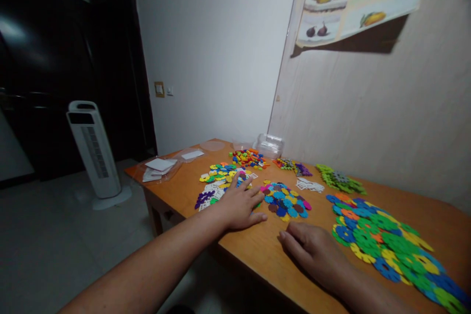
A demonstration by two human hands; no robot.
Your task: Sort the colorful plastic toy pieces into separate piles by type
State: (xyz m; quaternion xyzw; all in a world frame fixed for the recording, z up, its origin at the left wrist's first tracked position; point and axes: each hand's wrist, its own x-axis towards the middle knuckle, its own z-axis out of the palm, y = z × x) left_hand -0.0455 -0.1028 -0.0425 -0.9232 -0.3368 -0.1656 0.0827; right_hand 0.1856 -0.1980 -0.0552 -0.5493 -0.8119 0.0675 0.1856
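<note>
My left hand [243, 203] is open, its fingers spread low over the table, the tips reaching between two heaps of small plastic pieces. Just right of it lies a pile of blue, yellow, brown and pink notched discs [285, 200]. Beyond and left of its fingers are yellow, green and white pieces [221, 172] and purple pieces [205, 199]. Near the table's front edge rests my right hand [312, 252], its fingers curled in; whatever they may hold is hidden. To its right spreads a big heap of larger green, blue, yellow and orange notched discs [382, 238].
The wooden table [257, 260] stands against the wall. At its back are small colourful blocks [248, 158], a clear plastic box [270, 145], white flat pieces [309, 185] and lime-green pieces [340, 179]. Plastic bags with white cards [159, 167] lie at the left end. A white tower fan [95, 152] stands on the floor.
</note>
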